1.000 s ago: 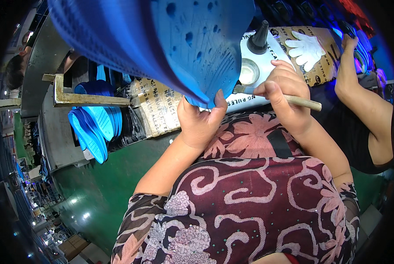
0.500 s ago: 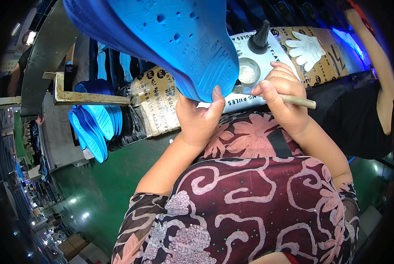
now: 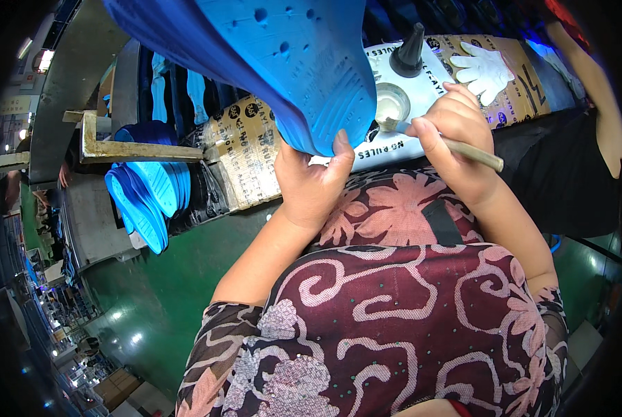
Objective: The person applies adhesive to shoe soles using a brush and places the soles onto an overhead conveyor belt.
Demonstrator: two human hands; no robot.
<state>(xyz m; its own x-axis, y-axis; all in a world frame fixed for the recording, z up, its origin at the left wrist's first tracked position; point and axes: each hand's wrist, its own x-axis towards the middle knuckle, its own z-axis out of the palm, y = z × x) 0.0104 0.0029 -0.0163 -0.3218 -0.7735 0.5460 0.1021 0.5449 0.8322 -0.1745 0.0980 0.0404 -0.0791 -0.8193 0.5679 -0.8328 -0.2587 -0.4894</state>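
Note:
My left hand [image 3: 312, 174] grips the near end of a large blue shoe sole [image 3: 290, 62], thumb on its upper face. The sole is tilted up and runs past the top edge of the view; its face has small holes and a ribbed patch. In my right hand [image 3: 460, 139] is a brush [image 3: 476, 154] with a pale handle, pinched between thumb and fingers. Its bristles point left, just at the near rim of a small round dish [image 3: 404, 96] holding a whitish paste. Beyond the dish stands a black cone-shaped nozzle bottle [image 3: 409, 52].
A white glove [image 3: 486, 73] lies on printed cardboard [image 3: 526, 87] at the right. More blue soles [image 3: 159, 184] are piled at the left, beside a worn, pale angled bar [image 3: 140, 151]. Another person's bare arm [image 3: 592, 97] reaches in at the far right.
The brush tip has moved right, away from the sole's edge and toward the dish. My left hand still holds the sole in nearly the same place.

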